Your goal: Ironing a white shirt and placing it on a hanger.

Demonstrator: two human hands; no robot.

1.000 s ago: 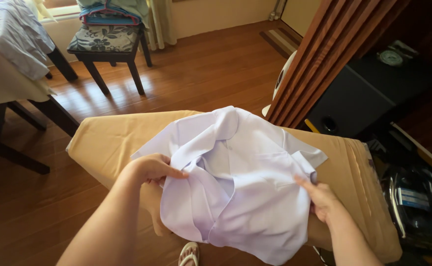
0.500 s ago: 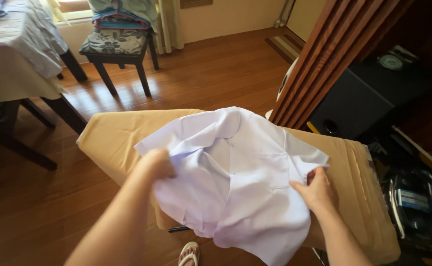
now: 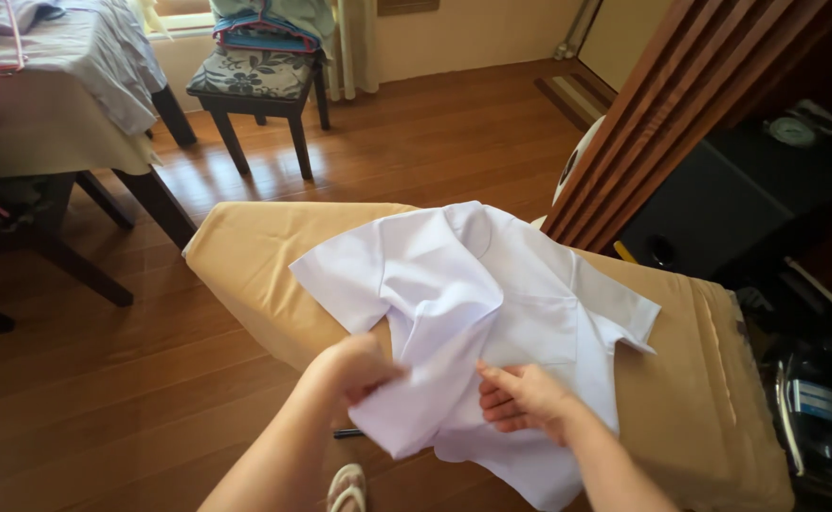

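Note:
A pale lilac short-sleeved shirt [image 3: 477,284] lies spread on a tan-covered ironing board [image 3: 245,256], its lower part hanging over the near edge. My left hand [image 3: 354,368] grips a bunched fold of the shirt's front panel at the near edge. My right hand [image 3: 520,398] rests on the shirt just to the right, fingers curled onto the cloth close to my left hand.
A dark wooden chair with a floral cushion [image 3: 255,81] and stacked clothes stands at the back. A cloth-covered table [image 3: 51,104] is at the left. A slatted wooden screen [image 3: 662,104] and dark equipment [image 3: 814,398] stand at the right. A sandal [image 3: 347,488] lies on the wooden floor.
My hands have come together at the near edge of the shirt; the left front panel has been pulled across the middle and the shirt lies flatter on the board.

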